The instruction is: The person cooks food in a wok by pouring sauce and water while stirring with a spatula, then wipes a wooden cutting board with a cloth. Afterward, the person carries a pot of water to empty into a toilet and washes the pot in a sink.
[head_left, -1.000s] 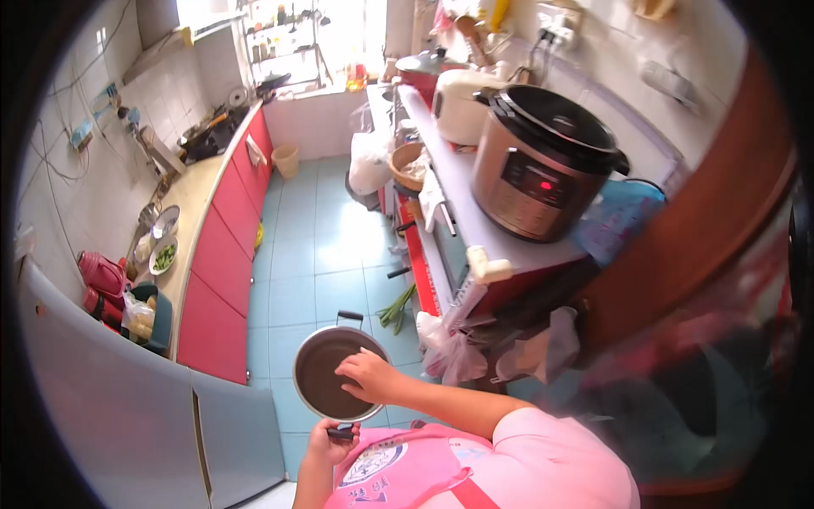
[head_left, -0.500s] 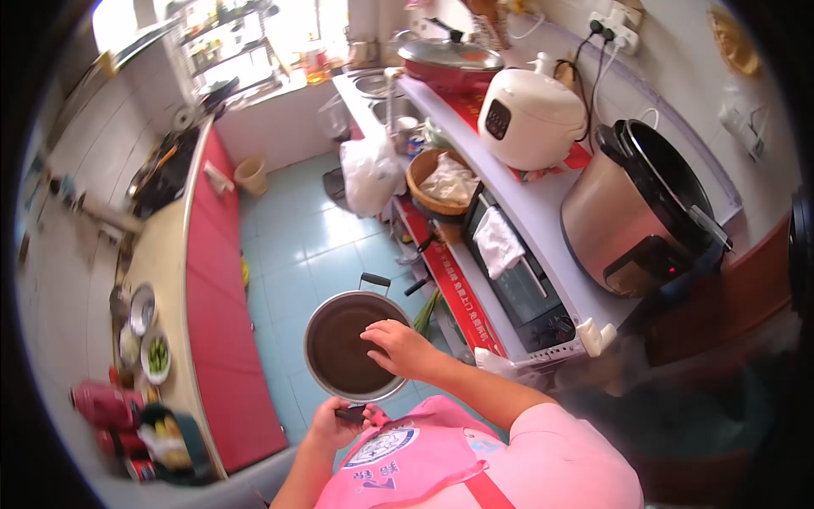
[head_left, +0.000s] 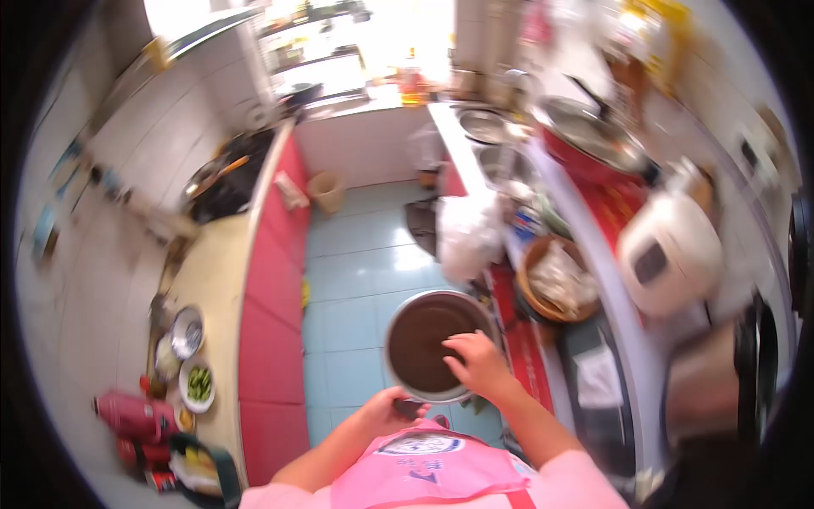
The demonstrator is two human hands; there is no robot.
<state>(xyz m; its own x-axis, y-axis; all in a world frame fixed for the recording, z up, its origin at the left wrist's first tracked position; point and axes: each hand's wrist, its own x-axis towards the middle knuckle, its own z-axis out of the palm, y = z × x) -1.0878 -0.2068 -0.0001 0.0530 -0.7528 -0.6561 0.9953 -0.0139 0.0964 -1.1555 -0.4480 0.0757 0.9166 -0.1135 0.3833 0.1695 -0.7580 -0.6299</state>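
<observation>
A deep round metal pot with a brown inside is in front of my body, above the tiled floor. My left hand is closed round its dark near handle. Over the pot's right side is my right hand, with thumb and fingers apart and nothing between them. Whether its fingertips touch the inside of the pot I cannot tell. The pot's far handle is not visible.
Left is a counter with a metal bowl, a dish of chopped green vegetables and a stove. On the right shelf are a white rice cooker and a lidded red pan. A white plastic bag hangs below.
The view has swung to the right. The pot stays in my left hand, and my right hand stays over it. The pot's far handle no longer shows.
</observation>
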